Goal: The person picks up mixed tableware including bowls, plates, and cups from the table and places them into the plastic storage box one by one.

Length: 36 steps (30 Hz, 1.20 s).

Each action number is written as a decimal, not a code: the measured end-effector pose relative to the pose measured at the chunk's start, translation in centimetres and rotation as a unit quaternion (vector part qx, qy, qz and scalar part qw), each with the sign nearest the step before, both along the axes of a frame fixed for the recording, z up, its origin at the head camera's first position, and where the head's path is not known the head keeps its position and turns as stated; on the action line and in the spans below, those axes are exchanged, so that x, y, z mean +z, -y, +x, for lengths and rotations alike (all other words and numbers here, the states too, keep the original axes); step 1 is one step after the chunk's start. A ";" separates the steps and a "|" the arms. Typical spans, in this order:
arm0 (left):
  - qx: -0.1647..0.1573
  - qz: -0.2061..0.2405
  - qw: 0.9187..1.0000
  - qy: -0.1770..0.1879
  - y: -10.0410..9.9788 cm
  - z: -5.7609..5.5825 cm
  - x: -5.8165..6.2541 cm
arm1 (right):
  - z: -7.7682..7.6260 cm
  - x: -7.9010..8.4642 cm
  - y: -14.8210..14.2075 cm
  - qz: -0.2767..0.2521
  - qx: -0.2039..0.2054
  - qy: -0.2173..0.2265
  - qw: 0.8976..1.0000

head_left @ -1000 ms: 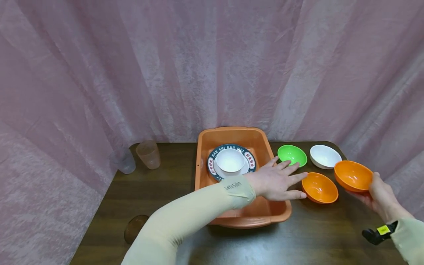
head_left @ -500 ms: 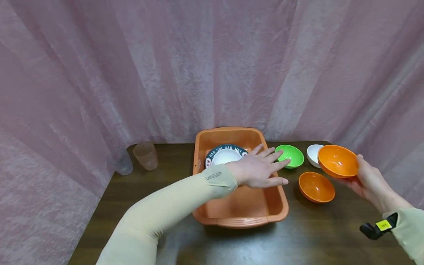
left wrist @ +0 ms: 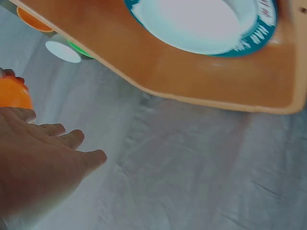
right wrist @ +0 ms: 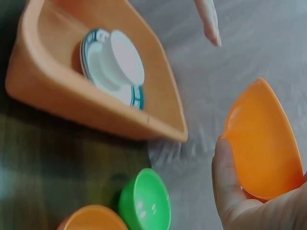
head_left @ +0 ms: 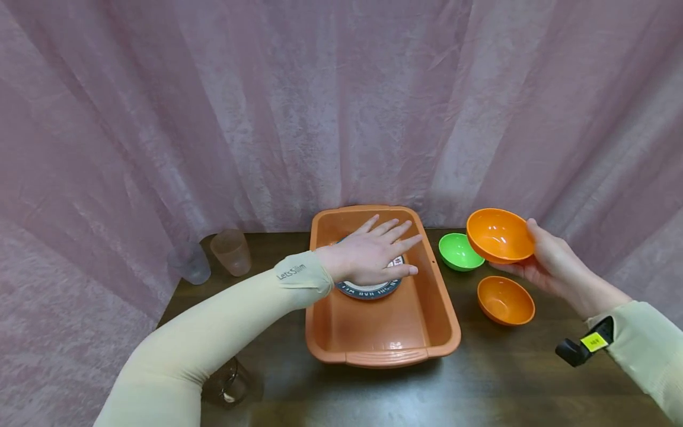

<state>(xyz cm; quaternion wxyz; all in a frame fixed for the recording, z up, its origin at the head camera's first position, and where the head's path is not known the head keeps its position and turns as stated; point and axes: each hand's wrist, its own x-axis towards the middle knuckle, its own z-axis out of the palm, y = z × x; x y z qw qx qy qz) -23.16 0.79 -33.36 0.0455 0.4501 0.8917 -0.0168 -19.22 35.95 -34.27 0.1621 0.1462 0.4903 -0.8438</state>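
My right hand (head_left: 557,270) grips an orange bowl (head_left: 498,234) by its right side, thumb at the rim, and holds it up over the right part of the table. My left hand (head_left: 368,255) is stretched out above the orange-brown basin (head_left: 384,338), fingers spread and holding nothing. Inside the basin lies a plate (head_left: 370,292) with a dark patterned rim, partly covered by the left hand in the head view. A white bowl (right wrist: 127,57) sits on that plate in the right wrist view.
Right of the basin stand a green bowl (head_left: 459,254) and a second orange bowl (head_left: 506,301). Another white bowl (left wrist: 63,50) shows in the left wrist view. Two clear cups, one pinkish (head_left: 232,252) and one greyish (head_left: 192,264), stand back left; a brownish glass (head_left: 226,385) is front left.
My right hand has carried the orange bowl left and upward, covering the white bowl in the head view. My left hand has moved left from the bowls to above the plate.
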 end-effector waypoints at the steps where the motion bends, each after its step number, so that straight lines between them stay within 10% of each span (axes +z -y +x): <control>1: 0.002 0.000 1.000 -0.002 0.5 -0.1 0.1 | -0.2 0.3 0.6 0.001 0.005 0.002 1.000; 29: 0.133 0.035 0.991 0.005 14.7 0.0 0.5 | -4.2 1.8 18.0 0.131 0.117 -0.052 0.983; 36: 0.158 0.099 0.978 0.089 15.3 -0.3 -0.1 | -4.5 1.5 20.4 0.139 0.120 -0.057 0.981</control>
